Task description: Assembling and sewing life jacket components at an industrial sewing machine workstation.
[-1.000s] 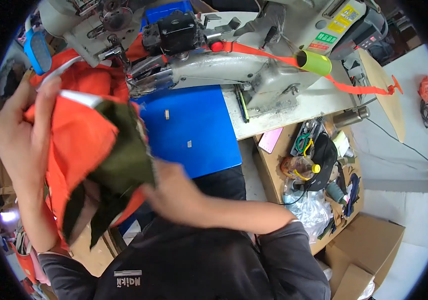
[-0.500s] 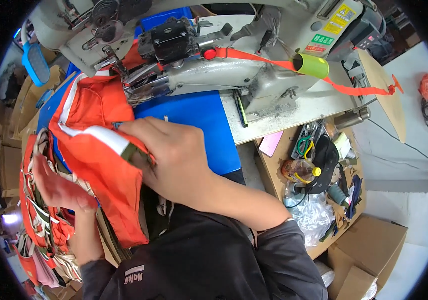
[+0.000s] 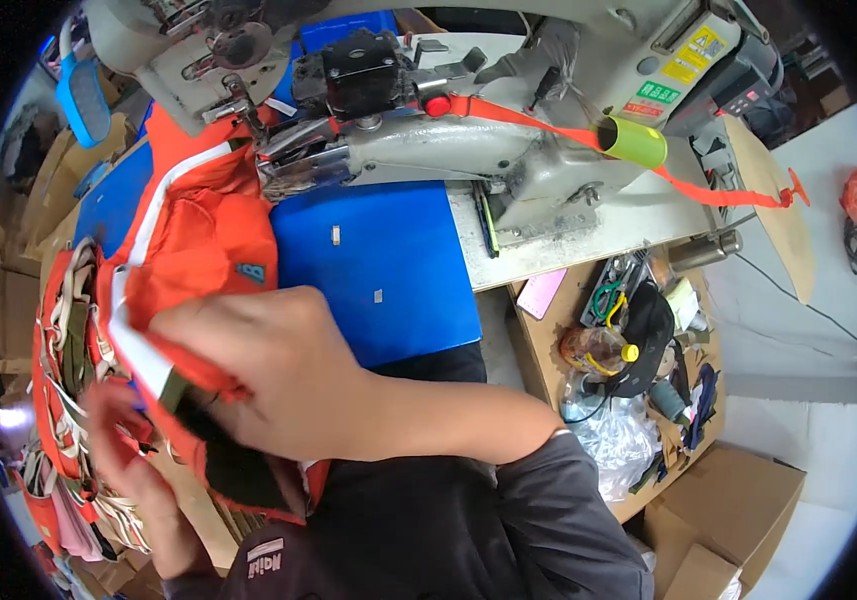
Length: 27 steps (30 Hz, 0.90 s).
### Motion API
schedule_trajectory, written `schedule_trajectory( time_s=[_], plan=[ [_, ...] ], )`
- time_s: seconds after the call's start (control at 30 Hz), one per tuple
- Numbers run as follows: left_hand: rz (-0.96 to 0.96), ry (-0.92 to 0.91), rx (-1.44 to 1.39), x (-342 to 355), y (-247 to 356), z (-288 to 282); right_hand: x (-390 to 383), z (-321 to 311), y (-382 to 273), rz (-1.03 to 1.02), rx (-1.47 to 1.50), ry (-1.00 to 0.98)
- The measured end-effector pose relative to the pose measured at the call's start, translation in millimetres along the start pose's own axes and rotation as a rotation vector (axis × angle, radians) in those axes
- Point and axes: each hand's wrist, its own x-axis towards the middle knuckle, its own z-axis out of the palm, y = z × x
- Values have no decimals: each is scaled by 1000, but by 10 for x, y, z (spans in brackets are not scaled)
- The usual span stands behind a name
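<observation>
An orange fabric piece (image 3: 233, 235) with a white edge band and dark green lining runs from the sewing machine's (image 3: 428, 150) stitching end toward my body. My right hand (image 3: 278, 365) is closed on its near part, by the white band, with fingertips partly hidden in the folds. Part of the dark green underside shows below that hand. To the left, my left hand (image 3: 133, 455) is blurred beside the fabric, its fingers apparently apart and nothing visible in them. Orange tape (image 3: 518, 118) passes from the machine through a yellow-green tube (image 3: 636, 142).
Under the fabric lies a blue board (image 3: 398, 270). Orange and cream sewn pieces (image 3: 68, 370) are piled at the left. On the right, a wooden side table holds a yellow-capped bottle (image 3: 593, 350), green-handled scissors (image 3: 606, 300), a pink phone (image 3: 542, 292) and plastic bags. A cardboard box (image 3: 728, 510) stands below.
My right hand has drawn the near fabric left and toward me, turning up more green lining. More blue board shows. My left hand has moved lower, and the view has shifted slightly.
</observation>
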Motion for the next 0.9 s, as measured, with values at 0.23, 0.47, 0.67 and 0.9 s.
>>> schedule_trajectory(
  time_s=[0.23,0.47,0.67,0.9],
  plan=[
    [923,-184,-246,1455,1463,510,-158,-278,-295,161,-126,-145],
    [801,404,259,1893,1228,545,-645,57,-27,848,-14,-483],
    [768,40,267,1741,1198,820,-746,-472,396,786,-338,-500],
    [750,-74,53,1685,1309,844,-96,-553,216,247,-271,63]
  ],
)
